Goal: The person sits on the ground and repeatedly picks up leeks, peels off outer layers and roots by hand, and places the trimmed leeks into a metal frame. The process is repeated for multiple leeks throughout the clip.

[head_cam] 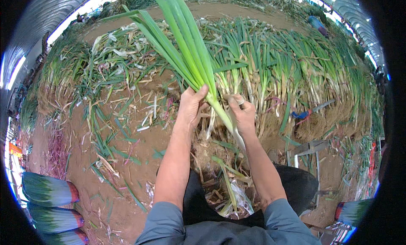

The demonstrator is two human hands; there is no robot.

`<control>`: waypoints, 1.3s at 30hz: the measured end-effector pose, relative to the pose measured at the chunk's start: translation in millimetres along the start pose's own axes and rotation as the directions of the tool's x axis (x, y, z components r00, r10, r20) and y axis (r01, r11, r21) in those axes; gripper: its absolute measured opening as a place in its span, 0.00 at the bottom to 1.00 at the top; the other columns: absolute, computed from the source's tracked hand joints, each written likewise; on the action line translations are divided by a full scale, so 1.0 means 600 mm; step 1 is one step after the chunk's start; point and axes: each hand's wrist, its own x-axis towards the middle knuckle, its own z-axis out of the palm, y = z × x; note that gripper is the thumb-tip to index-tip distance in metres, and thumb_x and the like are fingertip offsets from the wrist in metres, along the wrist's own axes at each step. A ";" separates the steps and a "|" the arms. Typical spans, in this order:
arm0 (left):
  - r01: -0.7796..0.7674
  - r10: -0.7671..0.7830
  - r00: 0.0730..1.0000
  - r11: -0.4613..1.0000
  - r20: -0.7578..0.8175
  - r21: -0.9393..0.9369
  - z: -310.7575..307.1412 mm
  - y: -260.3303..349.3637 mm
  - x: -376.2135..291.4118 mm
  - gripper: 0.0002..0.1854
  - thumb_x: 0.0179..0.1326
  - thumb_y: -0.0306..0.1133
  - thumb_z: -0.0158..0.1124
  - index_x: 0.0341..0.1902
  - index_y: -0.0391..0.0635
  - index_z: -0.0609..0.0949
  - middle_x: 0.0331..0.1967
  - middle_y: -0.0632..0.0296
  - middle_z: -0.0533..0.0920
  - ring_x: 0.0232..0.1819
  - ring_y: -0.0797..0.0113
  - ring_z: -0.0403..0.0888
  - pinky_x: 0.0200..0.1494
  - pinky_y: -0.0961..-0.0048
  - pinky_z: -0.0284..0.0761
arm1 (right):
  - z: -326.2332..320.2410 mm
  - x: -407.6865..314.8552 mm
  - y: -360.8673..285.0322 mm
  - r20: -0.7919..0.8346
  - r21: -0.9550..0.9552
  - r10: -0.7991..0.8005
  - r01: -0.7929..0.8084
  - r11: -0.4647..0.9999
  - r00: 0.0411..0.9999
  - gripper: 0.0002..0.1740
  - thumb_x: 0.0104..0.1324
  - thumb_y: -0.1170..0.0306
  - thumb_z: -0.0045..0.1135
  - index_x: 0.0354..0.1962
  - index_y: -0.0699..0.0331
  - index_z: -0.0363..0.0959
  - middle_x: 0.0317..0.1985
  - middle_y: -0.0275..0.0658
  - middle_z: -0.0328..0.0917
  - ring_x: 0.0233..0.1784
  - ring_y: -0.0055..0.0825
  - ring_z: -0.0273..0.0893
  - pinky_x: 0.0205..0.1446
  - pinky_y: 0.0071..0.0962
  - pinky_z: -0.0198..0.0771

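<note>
A large green onion or leek (189, 48) slants across the middle, its broad green leaves fanning up and away from me. My left hand (193, 107) grips it where the leaves meet the pale stalk, thumb on top. The white lower stalk (227, 120) runs down toward my right forearm, which hides its root end. Beside the stalk, my right hand (242, 115) has its thumb and fingers curled together; whether a thin layer lies between them cannot be told. A pale band shows on one of its fingers.
Unpeeled stalks with roots (263, 74) lie in a long row ahead. A knife with blue-and-red handle (301, 114) rests on them. Leaf scraps (120, 67) cover the ground left. Wrapped bundles (50, 189) stack at lower left, another bundle (353, 211) at lower right. A metal frame (309, 148) stands by my right knee.
</note>
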 end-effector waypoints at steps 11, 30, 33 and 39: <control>-0.028 0.028 0.999 1.000 -0.018 -0.008 0.016 -0.003 -0.004 0.24 0.66 0.36 0.74 0.62 0.41 0.77 0.48 0.63 0.85 0.41 0.72 0.85 0.38 0.75 0.85 | 0.039 0.066 0.010 0.077 0.408 0.192 -0.207 0.889 0.978 0.26 0.63 0.75 0.72 0.57 0.78 0.77 0.48 0.48 0.84 0.48 0.32 0.83 0.53 0.31 0.79; -0.182 0.295 0.886 0.931 -0.357 0.316 0.002 -0.021 0.021 0.11 0.69 0.25 0.66 0.52 0.33 0.83 0.41 0.55 0.87 0.42 0.68 0.86 0.46 0.69 0.79 | 0.040 0.009 0.089 -0.188 0.828 0.301 -0.014 0.561 0.935 0.14 0.73 0.76 0.59 0.52 0.72 0.68 0.35 0.38 0.72 0.33 0.31 0.76 0.40 0.32 0.75; -0.265 0.308 0.907 0.948 -0.287 0.178 -0.032 -0.005 0.025 0.14 0.73 0.33 0.64 0.54 0.35 0.79 0.40 0.51 0.89 0.41 0.64 0.88 0.50 0.66 0.81 | -0.040 -0.044 0.144 -0.076 0.769 0.327 -0.154 0.621 0.942 0.10 0.73 0.74 0.60 0.49 0.67 0.71 0.34 0.37 0.75 0.35 0.27 0.78 0.34 0.23 0.73; -0.306 0.309 0.939 0.951 -0.151 0.041 -0.054 0.021 0.011 0.15 0.74 0.37 0.64 0.55 0.40 0.78 0.42 0.51 0.90 0.44 0.60 0.89 0.48 0.64 0.82 | -0.195 -0.165 0.278 -0.122 -0.638 0.226 -0.250 0.728 0.967 0.13 0.67 0.63 0.65 0.39 0.66 0.84 0.39 0.43 0.83 0.37 0.41 0.80 0.44 0.42 0.74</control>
